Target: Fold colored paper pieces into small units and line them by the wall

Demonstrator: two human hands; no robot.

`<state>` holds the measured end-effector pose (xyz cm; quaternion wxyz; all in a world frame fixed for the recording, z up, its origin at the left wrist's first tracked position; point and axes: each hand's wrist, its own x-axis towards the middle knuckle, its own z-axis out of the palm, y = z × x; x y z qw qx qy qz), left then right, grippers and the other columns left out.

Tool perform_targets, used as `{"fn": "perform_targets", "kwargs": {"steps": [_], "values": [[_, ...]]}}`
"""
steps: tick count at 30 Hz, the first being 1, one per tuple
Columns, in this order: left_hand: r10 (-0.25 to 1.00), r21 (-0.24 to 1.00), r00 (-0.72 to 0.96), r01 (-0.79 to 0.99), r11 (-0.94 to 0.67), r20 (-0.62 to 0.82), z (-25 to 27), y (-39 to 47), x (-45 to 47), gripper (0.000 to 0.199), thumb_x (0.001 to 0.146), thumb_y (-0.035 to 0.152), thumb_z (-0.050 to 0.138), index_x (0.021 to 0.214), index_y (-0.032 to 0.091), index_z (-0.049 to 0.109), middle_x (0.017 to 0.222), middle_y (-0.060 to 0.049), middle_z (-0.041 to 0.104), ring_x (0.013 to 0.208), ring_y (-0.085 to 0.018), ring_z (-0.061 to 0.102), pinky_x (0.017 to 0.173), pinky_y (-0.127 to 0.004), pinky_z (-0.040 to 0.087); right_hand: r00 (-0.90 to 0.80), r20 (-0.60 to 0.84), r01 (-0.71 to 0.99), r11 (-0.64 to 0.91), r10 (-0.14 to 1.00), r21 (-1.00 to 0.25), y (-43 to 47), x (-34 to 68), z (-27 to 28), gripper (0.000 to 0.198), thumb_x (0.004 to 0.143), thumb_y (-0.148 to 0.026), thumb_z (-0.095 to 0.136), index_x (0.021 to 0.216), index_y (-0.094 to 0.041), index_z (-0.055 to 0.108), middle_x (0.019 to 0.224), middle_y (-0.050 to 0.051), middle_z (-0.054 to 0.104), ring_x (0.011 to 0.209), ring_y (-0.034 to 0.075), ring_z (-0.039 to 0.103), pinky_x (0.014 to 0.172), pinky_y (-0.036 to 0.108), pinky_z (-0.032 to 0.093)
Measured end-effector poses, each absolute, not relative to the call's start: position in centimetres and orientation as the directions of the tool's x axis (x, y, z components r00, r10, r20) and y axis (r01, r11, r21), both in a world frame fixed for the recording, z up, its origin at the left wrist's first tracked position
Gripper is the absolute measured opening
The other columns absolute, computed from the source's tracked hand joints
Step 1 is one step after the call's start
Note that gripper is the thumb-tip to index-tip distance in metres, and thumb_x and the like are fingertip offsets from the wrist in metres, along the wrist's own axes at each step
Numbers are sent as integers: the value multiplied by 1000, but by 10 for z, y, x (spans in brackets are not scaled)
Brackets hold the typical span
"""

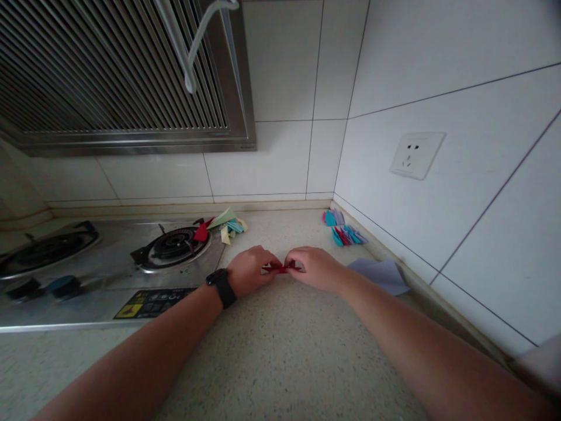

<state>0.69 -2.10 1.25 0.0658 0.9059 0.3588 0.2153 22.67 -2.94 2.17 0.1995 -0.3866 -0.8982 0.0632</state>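
Between my fingertips, just above the speckled counter, is a small piece of folded red paper (pixel 283 269). My left hand (pixel 254 270), with a black watch on its wrist, pinches the paper's left part. From the other side my right hand (pixel 314 268) pinches it close to the middle, so the two hands nearly meet. The fingers cover much of the paper, and its full shape is hidden. A flat lavender sheet of paper (pixel 382 275) lies beyond my right wrist.
Folded paper pieces (pixel 346 235) in blue, red and lavender sit by the right wall. More coloured papers (pixel 230 224) lie beside the right burner (pixel 175 247) of the gas stove (pixel 114 269). A range hood (pixel 131 146) hangs above; a socket (pixel 418 155) is on the right wall.
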Motion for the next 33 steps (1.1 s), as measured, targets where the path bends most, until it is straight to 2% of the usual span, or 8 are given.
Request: {"fn": "perform_targets", "kwargs": {"steps": [9, 12, 16, 18, 20, 25, 33], "values": [[677, 262, 639, 628, -733, 364, 16, -25, 9, 16, 83, 28, 59, 92, 23, 72, 85, -2, 70, 84, -18, 58, 77, -29, 42, -631, 334, 668, 709, 700, -223, -33, 223, 23, 10, 84, -26, 59, 90, -20, 65, 86, 3, 67, 82, 16, 58, 73, 27, 38], [726, 351, 615, 636, -688, 308, 17, -26, 11, 18, 83, 32, 59, 91, 22, 72, 83, -2, 71, 80, -17, 59, 74, -27, 43, -620, 294, 678, 686, 727, -264, -32, 224, 23, 11, 85, -25, 59, 90, -21, 67, 84, 3, 68, 78, 15, 59, 71, 26, 38], [767, 549, 627, 597, -586, 136, 18, -26, 12, 26, 85, 38, 55, 92, 20, 72, 84, -2, 72, 75, -15, 62, 69, -25, 44, -619, 201, 686, 648, 759, -332, -30, 225, 21, 13, 85, -25, 59, 92, -22, 69, 86, 3, 70, 78, 15, 60, 69, 26, 39], [765, 597, 638, 581, -553, 88, 17, -25, 12, 27, 86, 38, 54, 93, 19, 73, 85, -3, 73, 75, -15, 63, 69, -25, 45, -616, 167, 699, 632, 770, -335, -29, 224, 19, 14, 85, -26, 59, 92, -22, 70, 86, 3, 70, 77, 16, 61, 68, 26, 38], [769, 577, 632, 594, -560, 96, 16, -24, 13, 28, 86, 39, 54, 93, 20, 73, 85, -3, 72, 75, -15, 62, 69, -26, 45, -610, 153, 713, 622, 778, -323, -28, 223, 17, 14, 85, -27, 58, 92, -22, 70, 86, 3, 70, 78, 16, 61, 67, 27, 39], [764, 407, 621, 660, -631, 177, 12, -21, 16, 25, 84, 40, 58, 88, 23, 76, 83, -3, 72, 78, -17, 61, 71, -28, 43, -643, 207, 684, 675, 737, -277, -25, 221, 12, 11, 85, -22, 58, 88, -19, 68, 89, 5, 67, 88, 18, 59, 77, 28, 41], [800, 474, 589, 675, -565, 116, 11, -20, 15, 24, 82, 41, 60, 88, 23, 75, 82, -2, 73, 74, -16, 62, 66, -27, 43, -668, 246, 650, 711, 703, -267, -20, 221, 6, 11, 86, -23, 59, 87, -17, 68, 86, 5, 66, 89, 18, 57, 82, 29, 41]]}}
